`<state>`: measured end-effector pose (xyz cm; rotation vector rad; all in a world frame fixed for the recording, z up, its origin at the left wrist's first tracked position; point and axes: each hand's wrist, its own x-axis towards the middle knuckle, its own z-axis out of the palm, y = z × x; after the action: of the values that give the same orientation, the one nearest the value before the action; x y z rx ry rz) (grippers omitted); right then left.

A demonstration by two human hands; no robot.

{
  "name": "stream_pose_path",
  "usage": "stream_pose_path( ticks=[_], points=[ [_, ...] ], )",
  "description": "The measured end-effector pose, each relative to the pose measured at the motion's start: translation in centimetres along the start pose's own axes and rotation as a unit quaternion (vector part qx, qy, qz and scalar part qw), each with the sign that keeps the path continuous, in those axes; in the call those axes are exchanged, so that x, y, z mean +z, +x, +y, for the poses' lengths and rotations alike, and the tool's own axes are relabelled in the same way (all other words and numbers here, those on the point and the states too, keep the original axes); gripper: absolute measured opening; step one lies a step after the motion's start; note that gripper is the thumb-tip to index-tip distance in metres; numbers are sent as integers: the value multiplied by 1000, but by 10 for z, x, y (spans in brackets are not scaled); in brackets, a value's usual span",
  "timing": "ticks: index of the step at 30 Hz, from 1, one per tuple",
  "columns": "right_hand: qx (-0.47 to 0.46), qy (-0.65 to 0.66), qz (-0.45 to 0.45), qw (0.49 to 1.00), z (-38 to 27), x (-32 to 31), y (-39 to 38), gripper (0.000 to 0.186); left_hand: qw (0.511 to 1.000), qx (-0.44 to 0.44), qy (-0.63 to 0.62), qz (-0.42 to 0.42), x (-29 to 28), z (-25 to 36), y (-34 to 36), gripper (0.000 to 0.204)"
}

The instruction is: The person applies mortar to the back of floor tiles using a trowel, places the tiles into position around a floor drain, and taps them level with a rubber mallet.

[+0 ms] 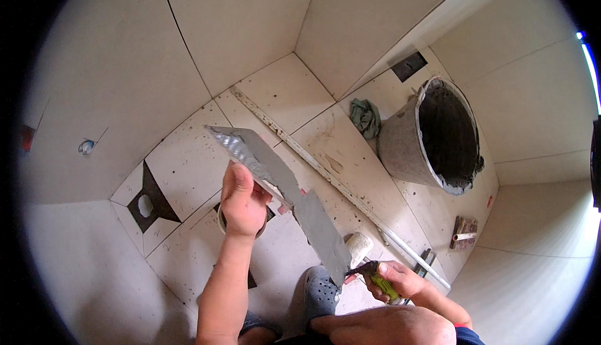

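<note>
My left hand [243, 206] is closed on the edge of a narrow piece of tile [266, 163], held tilted above the floor. Grey mortar coats part of the piece's upper face. In my right hand [404, 280] is the green-and-black handle of a trowel [322, 235], its long flat blade smeared with grey mortar. The far end of the blade meets or overlaps the near end of the tile piece. A round rim [263, 227] shows partly behind my left hand; what it belongs to is hidden.
A mortar-crusted bucket [407, 141] leans at the right, beside a green rag [364, 118]. A long pale straightedge [313, 152] crosses the tiled floor. Dark floor cut-outs are at left [149, 206] and far right [409, 67]. Tiled walls surround me; my grey clog [320, 292] is below.
</note>
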<state>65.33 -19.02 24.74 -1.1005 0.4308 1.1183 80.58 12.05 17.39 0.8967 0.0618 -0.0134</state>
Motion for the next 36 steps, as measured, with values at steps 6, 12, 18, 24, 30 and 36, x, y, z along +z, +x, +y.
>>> stream_pose_path(
  ticks=[6,12,18,24,30,36],
  points=[
    [33,33,49,998,4,-4,-20,72,999,32,28,8,-11,9,7,70],
    [-5,84,-28,996,-24,3,3,75,991,74,110,-35,4,-6,-7,65],
    [4,18,-17,1000,-3,-2,4,67,988,110,107,35,7,-21,-7,61],
    [39,44,2,998,5,-17,-17,71,992,13,-113,62,-20,2,8,66],
    [-20,40,5,999,-7,-4,2,68,981,-43,-184,52,1,0,5,64],
    [-16,-68,5,998,1,1,4,65,981,-25,-155,113,11,5,6,62]
  ],
)
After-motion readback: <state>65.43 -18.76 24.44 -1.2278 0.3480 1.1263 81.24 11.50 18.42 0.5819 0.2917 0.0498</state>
